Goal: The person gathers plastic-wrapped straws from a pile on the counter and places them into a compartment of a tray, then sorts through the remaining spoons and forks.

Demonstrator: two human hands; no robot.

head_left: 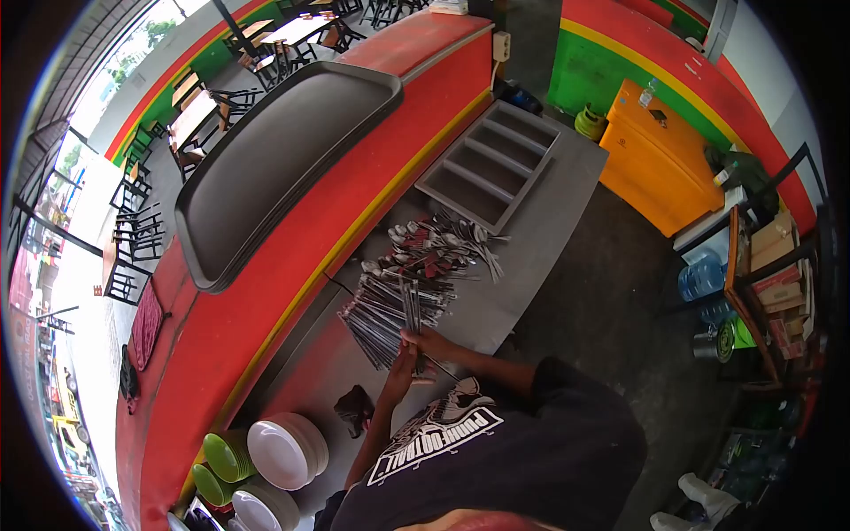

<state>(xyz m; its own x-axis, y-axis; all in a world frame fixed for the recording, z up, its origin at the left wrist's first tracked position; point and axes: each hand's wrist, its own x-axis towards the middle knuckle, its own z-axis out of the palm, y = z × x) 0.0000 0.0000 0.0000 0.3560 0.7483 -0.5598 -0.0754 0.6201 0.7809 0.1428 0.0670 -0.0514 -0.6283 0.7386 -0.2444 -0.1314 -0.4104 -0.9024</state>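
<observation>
Near the table's front edge, my left hand (401, 373) and my right hand (428, 343) are close together, with fingers closed round a small upright bundle of cutlery (410, 305). Just beyond them lies a wide pile of metal cutlery (376, 320), its handles pointing towards me. Behind that pile is a heap of spoons and forks (434, 246), some with red parts among them. Farther back on the grey table (553, 208) sits an unfilled grey cutlery tray (491, 165) with long compartments.
Stacked white plates (282, 453) and green bowls (227, 456) stand at the lower left. A dark crumpled cloth (354, 410) lies near my left forearm. Large dark trays (288, 168) rest on the red counter (266, 301). An orange chest (660, 159) stands at the right.
</observation>
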